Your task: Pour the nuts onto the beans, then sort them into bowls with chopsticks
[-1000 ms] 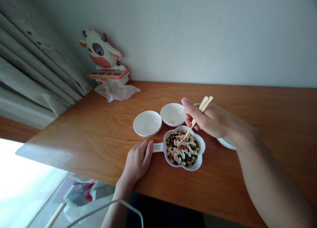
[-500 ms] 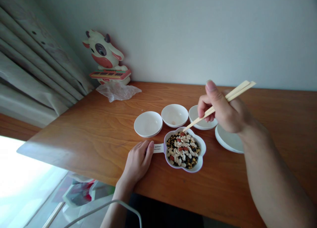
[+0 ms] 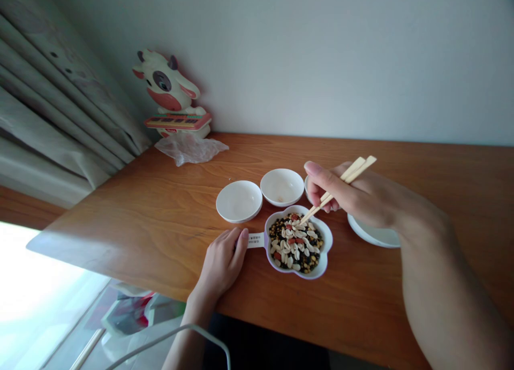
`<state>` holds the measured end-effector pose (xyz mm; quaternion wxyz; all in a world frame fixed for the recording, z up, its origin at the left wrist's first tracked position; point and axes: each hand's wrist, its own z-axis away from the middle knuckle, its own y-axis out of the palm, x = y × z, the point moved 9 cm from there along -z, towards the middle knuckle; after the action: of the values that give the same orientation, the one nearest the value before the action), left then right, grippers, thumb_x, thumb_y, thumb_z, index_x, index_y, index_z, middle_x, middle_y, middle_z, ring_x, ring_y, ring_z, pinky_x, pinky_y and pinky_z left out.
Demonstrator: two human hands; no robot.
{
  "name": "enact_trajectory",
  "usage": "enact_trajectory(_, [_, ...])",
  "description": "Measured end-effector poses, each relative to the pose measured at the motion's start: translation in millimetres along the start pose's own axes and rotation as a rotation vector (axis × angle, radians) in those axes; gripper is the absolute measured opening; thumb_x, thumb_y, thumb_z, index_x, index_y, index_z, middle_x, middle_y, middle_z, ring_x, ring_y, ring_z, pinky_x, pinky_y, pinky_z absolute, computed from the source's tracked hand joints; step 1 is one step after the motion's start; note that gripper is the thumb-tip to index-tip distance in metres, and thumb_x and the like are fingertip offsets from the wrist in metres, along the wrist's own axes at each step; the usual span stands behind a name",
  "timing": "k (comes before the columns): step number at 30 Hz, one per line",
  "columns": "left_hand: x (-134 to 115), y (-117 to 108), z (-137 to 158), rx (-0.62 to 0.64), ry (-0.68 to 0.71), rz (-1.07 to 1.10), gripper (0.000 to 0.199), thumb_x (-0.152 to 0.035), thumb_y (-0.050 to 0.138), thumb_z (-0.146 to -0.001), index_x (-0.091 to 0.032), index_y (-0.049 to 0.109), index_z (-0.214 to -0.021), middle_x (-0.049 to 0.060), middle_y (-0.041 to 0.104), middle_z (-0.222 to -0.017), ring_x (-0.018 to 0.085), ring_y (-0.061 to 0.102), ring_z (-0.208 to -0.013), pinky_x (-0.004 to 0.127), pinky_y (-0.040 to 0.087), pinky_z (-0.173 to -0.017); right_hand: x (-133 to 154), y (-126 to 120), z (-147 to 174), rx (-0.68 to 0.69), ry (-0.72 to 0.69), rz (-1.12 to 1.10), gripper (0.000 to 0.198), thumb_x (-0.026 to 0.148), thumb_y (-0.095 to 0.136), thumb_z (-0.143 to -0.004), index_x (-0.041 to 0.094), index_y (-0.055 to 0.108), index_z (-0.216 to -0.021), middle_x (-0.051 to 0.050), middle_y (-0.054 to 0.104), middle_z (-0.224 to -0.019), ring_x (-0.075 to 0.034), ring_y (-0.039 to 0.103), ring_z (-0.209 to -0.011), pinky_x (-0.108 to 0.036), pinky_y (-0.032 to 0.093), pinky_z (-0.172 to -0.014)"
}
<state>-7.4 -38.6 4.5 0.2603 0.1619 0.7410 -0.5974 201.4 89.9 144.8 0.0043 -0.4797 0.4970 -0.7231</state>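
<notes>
While your right hand (image 3: 355, 196) is pinching the pale chopsticks (image 3: 349, 174) between thumb and curled fingers, your left hand (image 3: 223, 260) is closed around the end of the scoop's white handle (image 3: 256, 240), thumb along the top and most of the fingers hidden from view. Chopstick tips are down at the peanuts (image 3: 296, 248) in the far part of the scalloped scoop (image 3: 329, 241), close together, but I honestly can't tell if they've got a nut between them. Your sticks slant down to the left and toward you, butt ends up and off to the right. Your scoop sits on the bench (image 3: 140, 225) right in front of you, its long axis running side to side with the handle pointing left. Just beyond it you've got the left white bowl (image 3: 239, 201), the middle white bowl (image 3: 282, 187) and a third white bowl (image 3: 307, 188) mostly behind your right fingers, plus a white dish (image 3: 373, 234) partly under that hand. Compared with half a second ago, your right hand has come left and lower, the tips went from the scoop's far rim into the nuts, and that third bowl got covered up more. Left hand and scoop look basically unmoved.
</notes>
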Motion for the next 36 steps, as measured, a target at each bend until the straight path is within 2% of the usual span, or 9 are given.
enact_trajectory(6, [1,0,1,0.017,-0.016,0.003,0.038,-0.043,0.035,-0.106,-0.023,0.045,-0.075,0.001,0.058,-0.073,0.018,0.054,-0.068,0.029,0.038,-0.066,-3,8,0,0.048,0.047,0.055,0.074,0.079,0.023,-0.093,0.021,0.068,-0.078,-0.004,0.063,-0.069,-0.016,0.055,-0.061,-0.034,0.037,-0.062])
enact_trajectory(13, [2,2,1,0.034,-0.026,0.008,0.038,-0.044,0.034,-0.107,-0.023,0.044,-0.076,0.001,0.056,-0.074,0.018,0.052,-0.069,0.029,0.036,-0.067,-3,13,-5,0.050,0.032,0.081,0.074,0.078,0.023,-0.094,0.020,0.067,-0.075,-0.003,0.063,-0.071,-0.015,0.054,-0.062,-0.034,0.036,-0.061])
enact_trajectory(18, [1,2,1,0.041,-0.017,0.007,0.037,-0.042,0.034,-0.107,-0.023,0.044,-0.076,0.001,0.056,-0.074,0.018,0.052,-0.069,0.029,0.036,-0.067,-5,14,-13,0.038,-0.011,0.026,0.072,0.072,0.024,-0.098,0.020,0.068,-0.075,-0.003,0.066,-0.067,-0.014,0.058,-0.061,-0.031,0.036,-0.059])
enact_trajectory(24, [1,2,0,0.036,-0.018,0.013,0.037,-0.041,0.035,-0.107,-0.023,0.044,-0.076,0.001,0.057,-0.073,0.017,0.052,-0.068,0.028,0.036,-0.066,1,7,-17,-0.060,-0.091,-0.034,0.072,0.067,0.026,-0.101,0.019,0.065,-0.065,-0.001,0.062,-0.056,-0.012,0.059,-0.055,-0.027,0.040,-0.058])
enact_trajectory(30, [1,1,1,0.032,-0.018,0.018,0.037,-0.041,0.035,-0.107,-0.023,0.044,-0.075,0.001,0.056,-0.073,0.017,0.052,-0.068,0.029,0.036,-0.066,1,-8,-11,-0.138,-0.117,-0.181,0.069,0.066,0.030,-0.101,0.019,0.064,-0.064,-0.001,0.059,-0.053,-0.010,0.054,-0.048,-0.026,0.039,-0.049])
enact_trajectory(36, [0,2,1,0.032,-0.009,0.020,0.037,-0.041,0.035,-0.107,-0.023,0.044,-0.076,0.001,0.056,-0.074,0.017,0.052,-0.070,0.028,0.037,-0.067,3,-38,-6,-0.372,-0.183,-0.306,0.069,0.065,0.033,-0.101,0.020,0.066,-0.061,-0.003,0.059,-0.052,-0.012,0.054,-0.049,-0.029,0.040,-0.048])
